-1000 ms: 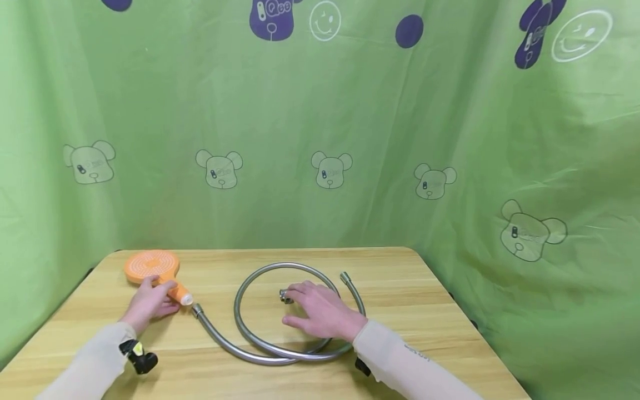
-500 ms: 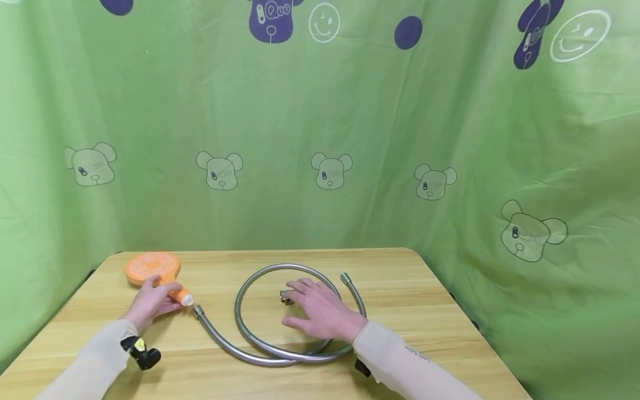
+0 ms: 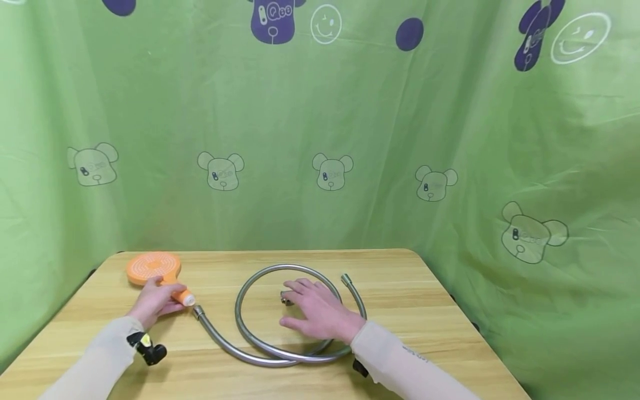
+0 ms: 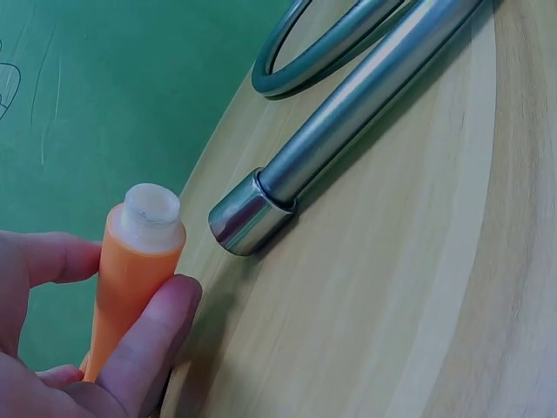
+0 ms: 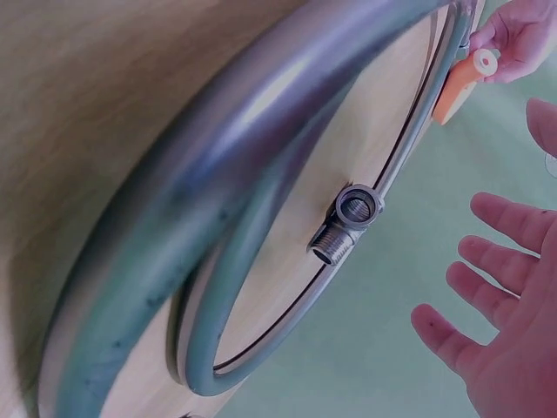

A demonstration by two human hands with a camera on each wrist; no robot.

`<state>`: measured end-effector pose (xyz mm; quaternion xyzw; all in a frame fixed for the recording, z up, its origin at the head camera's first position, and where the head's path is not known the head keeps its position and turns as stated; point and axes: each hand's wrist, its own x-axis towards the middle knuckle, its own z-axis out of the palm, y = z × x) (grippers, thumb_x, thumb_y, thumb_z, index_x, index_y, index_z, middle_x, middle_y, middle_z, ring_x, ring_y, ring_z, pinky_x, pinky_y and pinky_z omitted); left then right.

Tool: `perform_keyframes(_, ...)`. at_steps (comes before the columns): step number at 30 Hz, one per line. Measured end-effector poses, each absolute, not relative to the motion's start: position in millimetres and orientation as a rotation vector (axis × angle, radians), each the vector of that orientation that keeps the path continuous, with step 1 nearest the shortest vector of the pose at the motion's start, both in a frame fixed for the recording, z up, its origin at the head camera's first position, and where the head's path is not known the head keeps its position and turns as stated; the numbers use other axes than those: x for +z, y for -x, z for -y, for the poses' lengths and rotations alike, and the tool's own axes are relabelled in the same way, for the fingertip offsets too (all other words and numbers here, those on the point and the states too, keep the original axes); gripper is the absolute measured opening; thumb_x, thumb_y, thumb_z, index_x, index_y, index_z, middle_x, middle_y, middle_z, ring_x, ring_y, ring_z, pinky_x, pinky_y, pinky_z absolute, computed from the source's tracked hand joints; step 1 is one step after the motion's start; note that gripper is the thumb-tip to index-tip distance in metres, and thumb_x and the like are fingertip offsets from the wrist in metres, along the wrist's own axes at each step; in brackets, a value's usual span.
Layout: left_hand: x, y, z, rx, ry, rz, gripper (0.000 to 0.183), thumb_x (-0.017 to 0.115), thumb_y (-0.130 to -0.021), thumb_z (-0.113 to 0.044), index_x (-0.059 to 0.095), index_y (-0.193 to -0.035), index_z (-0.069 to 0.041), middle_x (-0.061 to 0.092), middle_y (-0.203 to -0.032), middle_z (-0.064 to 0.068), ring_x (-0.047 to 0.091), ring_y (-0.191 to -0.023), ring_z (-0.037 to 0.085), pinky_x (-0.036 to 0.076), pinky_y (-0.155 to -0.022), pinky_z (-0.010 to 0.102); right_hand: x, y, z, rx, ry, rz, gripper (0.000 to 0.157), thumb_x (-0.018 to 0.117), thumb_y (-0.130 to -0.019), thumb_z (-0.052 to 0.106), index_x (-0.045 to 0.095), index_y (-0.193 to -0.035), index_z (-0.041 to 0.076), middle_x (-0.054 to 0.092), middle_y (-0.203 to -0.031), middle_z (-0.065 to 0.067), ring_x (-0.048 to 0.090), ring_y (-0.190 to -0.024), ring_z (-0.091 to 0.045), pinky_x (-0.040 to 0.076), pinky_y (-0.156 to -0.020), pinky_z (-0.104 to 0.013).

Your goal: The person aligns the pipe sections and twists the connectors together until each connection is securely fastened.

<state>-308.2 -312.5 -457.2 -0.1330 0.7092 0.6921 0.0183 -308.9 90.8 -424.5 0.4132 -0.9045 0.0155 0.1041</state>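
Observation:
My left hand point(image 3: 156, 301) grips an orange shower head point(image 3: 154, 266) by its handle at the table's left side. The spray face points up, and the whitish threaded end point(image 4: 152, 209) of the handle sticks out past thumb and fingers. Close to that end lies the metal nut point(image 4: 252, 213) of a grey shower hose point(image 4: 365, 96). My right hand point(image 3: 322, 312) hovers over the hose's coil with fingers spread, holding nothing. Just beyond its fingertips, inside the coil, is a small metal fitting point(image 5: 348, 218) with a threaded stub and a round opening, partly hidden by the hand in the head view.
The hose's other end point(image 3: 346, 279) points toward the back, right of the right hand. All this lies on a wood-grain table point(image 3: 425, 333). A green printed curtain point(image 3: 280, 211) stands behind the table and along both sides.
The left wrist has shifted slightly to the right, still gripping the shower head. The right hand has drifted slightly left over the coil. Hose and fitting lie as before.

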Motion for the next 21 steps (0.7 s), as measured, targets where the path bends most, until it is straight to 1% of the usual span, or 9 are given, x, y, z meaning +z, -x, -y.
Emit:
perform_keyframes(5,-458.0,310.0,311.6,2.146,0.403,-2.229,0.096,0.059,-0.097,-0.006,-0.016,-0.156,0.001,0.043,-0.131,0.039,0.068,-0.075,0.015,0.064,-0.076,0.033,-423.4,308.4,-86.5,0.051,-1.219,2.679,0.066,0.047,-0.096,0.067,0.052,-0.145,0.023,0.040,-0.159,-0.002,0.039,-0.145,-0.025,0.038,-0.117,-0.051)
perform_keyframes(8,-457.0,310.1,311.2,2.130,0.398,-2.246,0.091,0.058,-0.098,-0.006,-0.010,-0.158,0.000,0.042,-0.132,0.038,0.067,-0.077,0.015,0.064,-0.078,0.033,-421.1,308.0,-81.2,0.071,-1.234,2.683,0.066,0.048,-0.096,0.066,0.052,-0.145,0.023,0.040,-0.159,-0.002,0.040,-0.145,-0.025,0.038,-0.118,-0.051)
perform_keyframes(11,-455.7,309.1,310.2,2.092,0.389,-2.274,0.085,0.056,-0.098,-0.007,-0.002,-0.159,0.002,0.041,-0.134,0.040,0.067,-0.078,0.014,0.064,-0.079,0.032,-419.6,308.4,-75.1,0.093,-1.255,2.694,0.066,0.049,-0.096,0.066,0.051,-0.146,0.022,0.040,-0.159,-0.002,0.039,-0.145,-0.025,0.037,-0.119,-0.050)
perform_keyframes(15,-455.1,308.1,309.3,2.038,0.375,-2.318,0.076,0.054,-0.099,-0.008,0.007,-0.157,0.006,0.045,-0.131,0.039,0.066,-0.078,0.012,0.064,-0.079,0.031,-419.9,309.8,-66.9,0.133,-1.284,2.713,0.066,0.049,-0.096,0.065,0.049,-0.147,0.023,0.039,-0.160,-0.002,0.039,-0.146,-0.027,0.035,-0.120,-0.049)
perform_keyframes(18,-455.8,308.5,309.6,2.025,0.371,-2.323,0.073,0.053,-0.100,-0.009,0.010,-0.157,0.008,0.046,-0.129,0.037,0.066,-0.079,0.011,0.063,-0.078,0.030,-420.7,311.3,-60.0,0.168,-1.315,2.716,0.067,0.047,-0.097,0.066,0.048,-0.148,0.022,0.038,-0.161,-0.002,0.039,-0.146,-0.028,0.034,-0.121,-0.048)
perform_keyframes(21,-457.4,310.3,310.5,2.016,0.361,-2.323,0.072,0.051,-0.101,-0.010,0.010,-0.156,0.009,0.045,-0.131,0.038,0.066,-0.080,0.011,0.063,-0.079,0.029,-420.3,312.2,-52.7,0.188,-1.343,2.717,0.069,0.046,-0.097,0.067,0.047,-0.149,0.022,0.038,-0.160,-0.001,0.040,-0.146,-0.026,0.037,-0.119,-0.046)
